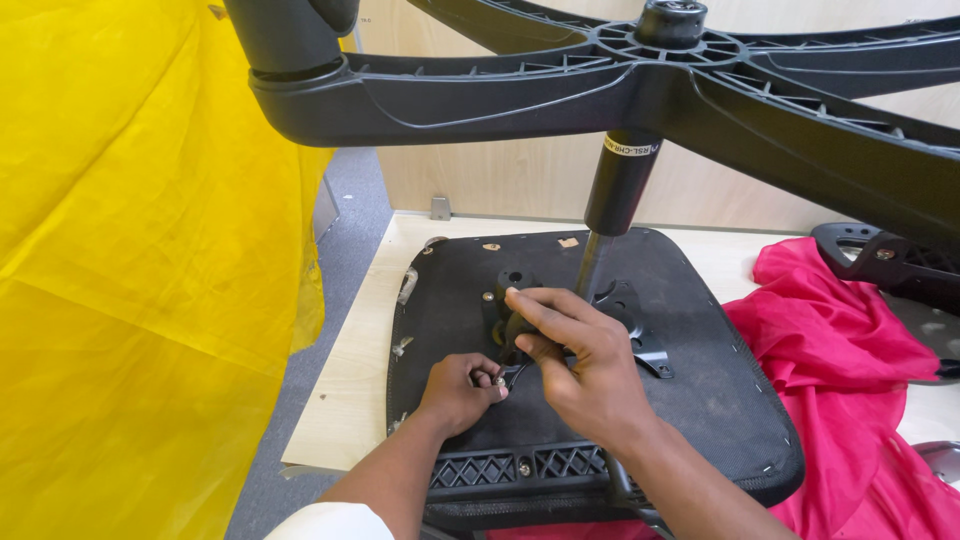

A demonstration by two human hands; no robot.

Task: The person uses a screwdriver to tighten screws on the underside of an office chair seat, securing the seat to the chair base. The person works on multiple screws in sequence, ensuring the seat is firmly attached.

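Note:
An upside-down black office chair seat (pixel 720 390) lies on a light wooden table (pixel 350 370). Its gas cylinder (pixel 617 190) rises to the black star base (pixel 640 80) overhead. My left hand (pixel 462 388) pinches a small screw or bolt against the black metal mechanism plate (pixel 620 305) under the seat. My right hand (pixel 575 360) rests just beside it, fingers curled on the plate's lever part, index finger stretched toward the round knob (pixel 515 280).
A large yellow plastic sheet (pixel 130 280) hangs at the left. A red cloth (pixel 850 380) lies on the table at the right, with a black chair part (pixel 890 265) beyond it. A wooden wall panel (pixel 520 170) stands behind. Grey floor (pixel 340 230) shows at the left of the table.

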